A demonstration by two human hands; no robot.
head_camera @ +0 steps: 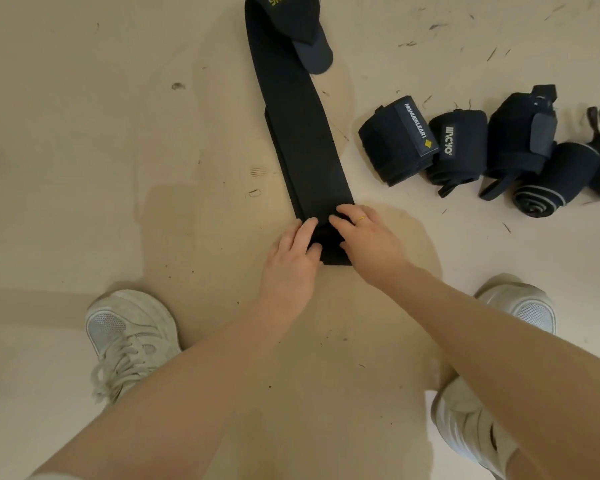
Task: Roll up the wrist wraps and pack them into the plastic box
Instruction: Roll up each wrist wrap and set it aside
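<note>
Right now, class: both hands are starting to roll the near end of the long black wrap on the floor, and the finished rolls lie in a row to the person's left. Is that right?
Not quite. The head view shows both hands, left hand and right hand, on the near end of the long black wrap, but the finished rolls lie to the person's right.

scuffed beige floor [84, 133], perhaps vinyl

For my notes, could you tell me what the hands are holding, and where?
Both the left hand and right hand pinch the near end of the flat black wrist wrap.
</note>
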